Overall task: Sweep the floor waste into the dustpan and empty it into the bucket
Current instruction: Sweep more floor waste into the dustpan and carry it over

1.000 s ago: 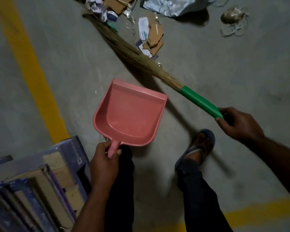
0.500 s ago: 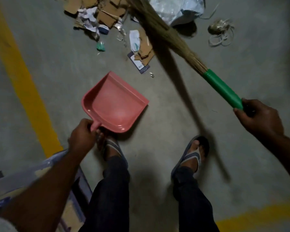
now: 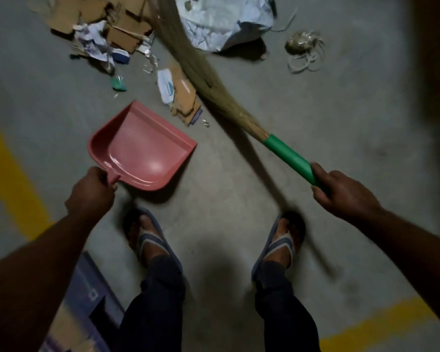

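My left hand grips the short handle of a pink dustpan, which sits low over the grey floor with its open mouth toward the waste. My right hand grips the green handle of a grass broom. Its bristles run up and left behind the waste. Torn cardboard, crumpled paper and a small green scrap lie scattered just beyond the dustpan. No bucket is in view.
A crumpled white plastic sheet and a tangle of string lie at the back. Yellow floor lines run at the left and bottom right. A purple crate of boards stands at bottom left. My sandalled feet are below the dustpan.
The dustpan has dropped from waist height to near the floor. The broom swung from left of the waste to its right side and has come nearer the cardboard.
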Demonstrator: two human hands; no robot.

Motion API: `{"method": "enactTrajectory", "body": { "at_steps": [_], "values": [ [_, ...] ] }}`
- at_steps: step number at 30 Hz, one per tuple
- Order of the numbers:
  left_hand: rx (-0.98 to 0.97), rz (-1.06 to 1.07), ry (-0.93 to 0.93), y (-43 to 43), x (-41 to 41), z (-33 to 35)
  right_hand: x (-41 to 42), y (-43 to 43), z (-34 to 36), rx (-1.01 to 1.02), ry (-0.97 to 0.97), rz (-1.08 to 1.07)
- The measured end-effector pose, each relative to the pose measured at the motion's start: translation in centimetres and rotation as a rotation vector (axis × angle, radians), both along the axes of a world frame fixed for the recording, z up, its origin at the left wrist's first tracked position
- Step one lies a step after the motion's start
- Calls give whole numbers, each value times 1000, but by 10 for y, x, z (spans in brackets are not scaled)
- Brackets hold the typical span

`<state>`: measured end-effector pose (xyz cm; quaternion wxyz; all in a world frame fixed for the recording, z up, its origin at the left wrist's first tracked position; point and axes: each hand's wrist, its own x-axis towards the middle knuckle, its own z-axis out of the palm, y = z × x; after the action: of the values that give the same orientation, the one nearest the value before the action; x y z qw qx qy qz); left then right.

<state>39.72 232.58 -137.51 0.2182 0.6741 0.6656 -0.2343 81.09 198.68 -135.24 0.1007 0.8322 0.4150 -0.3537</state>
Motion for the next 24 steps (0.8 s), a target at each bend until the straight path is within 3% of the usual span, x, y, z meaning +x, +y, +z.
{"method": "enactTrajectory", "body": {
  "at_steps": [3,6,10,13,19,24],
  "values": [
    [6,-2,-10,10,12,-7,-18,-22,5,-3,71,61],
    [14,10,-30,14,20,-11,-34,-44,10,139,71,43],
    [11,-4,-46,15,16,-16,-41,-51,11,256,-45,-122],
    [15,-22,-44,15,10,-18,-36,-40,5,218,-71,-205],
    [15,-30,-64,20,11,-22,-61,-24,0,77,110,-9],
    [18,-8,-117,17,9,-22,-104,-33,8,221,162,64]
  ]
}}
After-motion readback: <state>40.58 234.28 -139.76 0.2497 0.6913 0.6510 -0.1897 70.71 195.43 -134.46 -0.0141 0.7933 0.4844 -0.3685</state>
